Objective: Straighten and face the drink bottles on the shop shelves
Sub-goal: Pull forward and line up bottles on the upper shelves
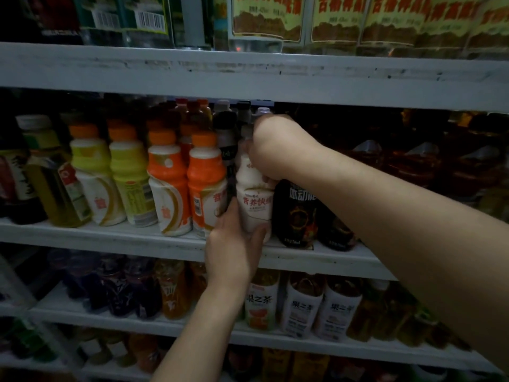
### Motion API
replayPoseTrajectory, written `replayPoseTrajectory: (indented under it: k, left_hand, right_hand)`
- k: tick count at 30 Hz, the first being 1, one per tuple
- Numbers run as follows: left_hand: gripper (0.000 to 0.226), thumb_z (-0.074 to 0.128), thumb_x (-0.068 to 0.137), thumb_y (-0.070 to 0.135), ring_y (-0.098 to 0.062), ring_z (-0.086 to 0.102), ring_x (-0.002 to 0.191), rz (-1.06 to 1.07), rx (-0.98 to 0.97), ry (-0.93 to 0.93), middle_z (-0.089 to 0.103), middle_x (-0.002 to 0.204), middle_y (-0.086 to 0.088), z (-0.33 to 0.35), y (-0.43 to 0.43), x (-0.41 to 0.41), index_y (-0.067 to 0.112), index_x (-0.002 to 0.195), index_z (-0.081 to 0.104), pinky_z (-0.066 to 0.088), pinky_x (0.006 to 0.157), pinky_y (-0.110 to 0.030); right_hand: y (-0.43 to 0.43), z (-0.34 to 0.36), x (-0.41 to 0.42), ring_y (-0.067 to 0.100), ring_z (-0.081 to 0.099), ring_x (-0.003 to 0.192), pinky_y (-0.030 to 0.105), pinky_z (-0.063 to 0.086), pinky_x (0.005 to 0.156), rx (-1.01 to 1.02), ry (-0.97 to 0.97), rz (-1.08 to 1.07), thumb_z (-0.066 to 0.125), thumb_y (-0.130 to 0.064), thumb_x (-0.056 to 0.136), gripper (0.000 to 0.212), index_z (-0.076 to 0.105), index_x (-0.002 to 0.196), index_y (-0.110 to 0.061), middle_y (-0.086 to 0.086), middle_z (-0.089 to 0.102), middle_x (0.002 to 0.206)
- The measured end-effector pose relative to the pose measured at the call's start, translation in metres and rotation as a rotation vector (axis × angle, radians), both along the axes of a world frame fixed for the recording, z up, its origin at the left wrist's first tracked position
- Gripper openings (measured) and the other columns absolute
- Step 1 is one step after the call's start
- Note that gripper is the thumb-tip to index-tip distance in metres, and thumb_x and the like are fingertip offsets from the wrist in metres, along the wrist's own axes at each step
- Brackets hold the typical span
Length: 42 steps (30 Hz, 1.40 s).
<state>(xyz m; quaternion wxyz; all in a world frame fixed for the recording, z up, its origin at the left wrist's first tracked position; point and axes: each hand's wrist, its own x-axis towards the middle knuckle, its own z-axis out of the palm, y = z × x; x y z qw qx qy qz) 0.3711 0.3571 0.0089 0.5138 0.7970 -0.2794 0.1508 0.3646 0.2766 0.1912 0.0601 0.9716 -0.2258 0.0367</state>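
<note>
The one head-worn camera is looking forward and slightly downward at the shelving (248,75) from close up, centring on the white bottle (253,205) gripped between the left hand (234,244) below and the right hand (271,150) above. It is also taking in dim bottle rows (132,183) left of both hands, and seemingly two further levels beneath the left hand.

I've got my left hand (234,244) gripping the base of the cream-white bottle (254,201), my right hand (265,150) curled round its neck, between an orange-capped bottle (206,183) and a black bottle (294,213) on the middle shelf (110,238).
</note>
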Motion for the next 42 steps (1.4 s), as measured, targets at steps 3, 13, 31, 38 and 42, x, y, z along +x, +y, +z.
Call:
replayPoseTrajectory:
  k: [3,13,31,38,42]
  left_hand:
    - [0.055,0.068,0.084,0.033,-0.005,0.055,0.111,-0.074,-0.029,0.003,0.06,0.12,0.012,-0.001,0.001,0.001,0.032,0.134,0.046,0.048,0.091,-0.023]
    - [0.059,0.054,0.094,0.028,-0.02,0.053,0.12,-0.091,0.075,-0.041,0.054,0.133,-0.007,-0.003,0.004,-0.004,0.013,0.146,0.032,0.049,0.093,-0.037]
    - [0.067,0.069,0.08,0.045,-0.023,0.054,0.112,0.258,0.074,-0.1,0.057,0.124,-0.006,-0.011,0.046,0.029,0.013,0.135,0.047,0.044,0.085,-0.027]
    - [0.083,0.072,0.076,0.048,-0.022,0.055,0.115,0.219,0.11,-0.041,0.057,0.128,-0.005,-0.01,0.038,0.027,0.013,0.143,0.037,0.05,0.088,-0.031]
    - [0.082,0.077,0.069,0.05,-0.019,0.056,0.111,0.276,0.122,-0.035,0.058,0.123,-0.002,-0.006,0.035,0.027,0.018,0.137,0.044,0.053,0.084,-0.038]
  right_hand:
    - [-0.004,0.005,0.007,0.023,0.048,0.101,0.029,0.04,0.074,-0.039,0.112,0.039,0.045,-0.021,0.099,0.038,0.044,0.132,-0.004,0.012,0.047,0.128]
    - [-0.006,0.002,0.007,0.02,0.044,0.125,0.02,0.033,0.087,0.071,0.012,0.016,0.034,-0.02,0.103,0.036,0.042,0.133,0.0,0.011,0.046,0.138]
    - [0.034,-0.009,0.018,0.018,0.054,0.08,0.025,0.045,0.059,0.4,-0.309,0.382,0.052,-0.029,0.096,0.041,0.045,0.134,-0.015,0.005,0.057,0.111]
    - [0.03,-0.004,0.017,0.02,0.059,0.078,0.028,0.049,0.063,0.353,-0.217,0.274,0.053,-0.033,0.096,0.028,0.053,0.114,-0.011,0.004,0.056,0.09]
    - [0.028,-0.009,0.005,0.016,0.053,0.079,0.023,0.036,0.059,0.191,-0.35,0.426,0.049,-0.025,0.097,0.023,0.057,0.114,-0.013,-0.006,0.04,0.072]
